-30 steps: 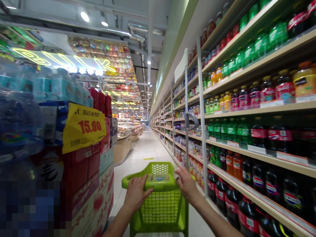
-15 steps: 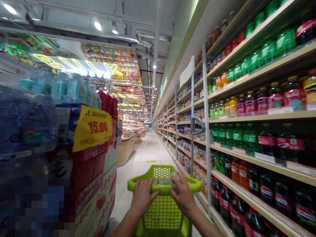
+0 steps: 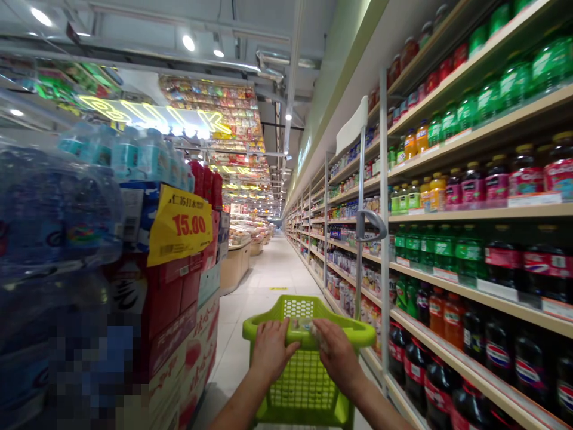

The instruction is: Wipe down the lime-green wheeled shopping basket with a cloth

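Note:
Both my hands rest on the rear handle bar of a lime-green plastic shopping cart (image 3: 308, 385), low in the middle of the head view. My left hand (image 3: 273, 349) has its fingers over the bar and its thumb along the near side. My right hand (image 3: 335, 352) curls over the bar to the right. Under its fingertips shows a bit of something whitish, too hidden to name. Between the hands, the bar has a clear panel with a small label (image 3: 301, 323). The cart's grid back is visible below; what lies inside it is hidden.
Shelves of soft-drink bottles (image 3: 445, 242) line the right side, with a grey post bearing a loop handle (image 3: 370, 226) beside the cart. Close on the left stand stacked drink cartons (image 3: 172, 310) and wrapped water bottles (image 3: 58, 209) with a yellow price sign (image 3: 181, 226). A pale tiled aisle (image 3: 273, 263) runs ahead.
The cart, my hands and the surroundings sit slightly further right in view. My right fingers lie flatter on the bar, covering more of the whitish thing. Both hands stay on the cart.

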Demonstrator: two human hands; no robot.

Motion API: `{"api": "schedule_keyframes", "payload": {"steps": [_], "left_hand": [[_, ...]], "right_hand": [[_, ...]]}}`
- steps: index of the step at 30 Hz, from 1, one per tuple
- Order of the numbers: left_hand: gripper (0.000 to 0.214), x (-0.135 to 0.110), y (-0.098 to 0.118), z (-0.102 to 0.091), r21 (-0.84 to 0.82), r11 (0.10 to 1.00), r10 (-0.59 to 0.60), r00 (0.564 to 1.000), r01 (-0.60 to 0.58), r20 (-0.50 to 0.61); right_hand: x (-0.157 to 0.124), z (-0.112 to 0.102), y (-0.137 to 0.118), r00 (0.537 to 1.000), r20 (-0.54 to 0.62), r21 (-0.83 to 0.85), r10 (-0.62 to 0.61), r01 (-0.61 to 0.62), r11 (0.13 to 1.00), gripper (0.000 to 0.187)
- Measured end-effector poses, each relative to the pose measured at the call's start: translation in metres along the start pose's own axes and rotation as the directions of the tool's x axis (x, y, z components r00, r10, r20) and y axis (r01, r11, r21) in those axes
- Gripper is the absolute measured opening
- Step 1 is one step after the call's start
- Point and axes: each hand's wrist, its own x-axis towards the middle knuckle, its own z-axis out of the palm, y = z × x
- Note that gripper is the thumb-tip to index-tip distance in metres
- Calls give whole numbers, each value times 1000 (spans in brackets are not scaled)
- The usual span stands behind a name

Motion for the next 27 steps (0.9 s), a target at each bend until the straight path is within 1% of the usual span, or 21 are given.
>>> {"api": "schedule_keyframes", "payload": {"steps": [2,3,4,6,7,8,9,10,11,12,13,15,17,18,19,20,22,24,25,26,27], "left_hand": [[54,0,0,1,4,1000,-1,1000,1,3],[54,0,0,1,5,1000,0,1000,0,2],[54,0,-1,1,7,1000,0,1000,0,0],[55,0,-2,2,6,1000,3,1000,-3,1],[55,0,-3,2,2,1000,6,1000,-6,1],[55,0,-3,2,-3,1000,7,1000,-7,0],[55,0,-3,2,-8,1000,8,1000,-8,-4],[55,0,-3,3,-12,1000,7,1000,-8,-7],[54,0,-2,3,-14,1000,5,1000,-5,-9],[54,0,0,3,-13,1000,1,1000,-1,-10],[53,0,1,4,-10,1000,-3,1000,3,-8],[51,1,4,4,1,1000,-5,1000,5,-1],[51,2,5,4,14,1000,-3,1000,3,7],[50,3,4,4,17,1000,1,1000,-1,14],[51,3,3,3,16,1000,6,1000,-6,21],[51,3,1,3,12,1000,12,1000,-12,26],[52,3,-2,3,-4,1000,22,999,-22,26],[52,3,-4,3,-22,999,27,1000,-26,16],[52,2,-3,4,-29,999,27,1000,-26,12],[51,2,-2,4,-35,999,28,1000,-28,10],[51,2,-1,5,-39,999,31,999,-30,10]], "right_hand": [[5,7,-10,996,-22,-19,83,-84,996,59],[6,7,-8,993,-21,-25,117,-117,993,57],[6,4,-3,993,5,-19,119,-119,993,54],[3,-6,16,994,71,5,85,-86,996,51],[1,-13,28,993,66,-3,99,-99,995,50],[-1,-20,39,989,26,-34,148,-147,989,48],[-2,-25,48,974,-41,-76,222,-224,972,46],[-3,-28,53,949,-110,-111,295,-306,945,44],[-3,-27,53,928,-153,-129,339,-359,925,43],[-2,-23,47,928,-153,-132,341,-361,923,44],[-1,-16,37,945,-118,-122,304,-317,941,47],[3,2,11,987,-28,-78,158,-160,984,54],[7,14,-9,999,24,-44,33,-32,999,57],[9,15,-11,999,44,-35,0,2,999,56],[9,12,-7,998,59,-35,-5,7,999,54],[10,5,3,998,64,-48,20,-17,999,52],[8,-15,34,988,30,-109,148,-144,984,46],[6,-32,63,953,-57,-168,297,-302,938,41],[5,-35,70,937,-89,-177,337,-348,921,39],[6,-33,71,931,-104,-170,349,-362,916,39],[6,-27,66,936,-103,-149,336,-349,925,41]]}}
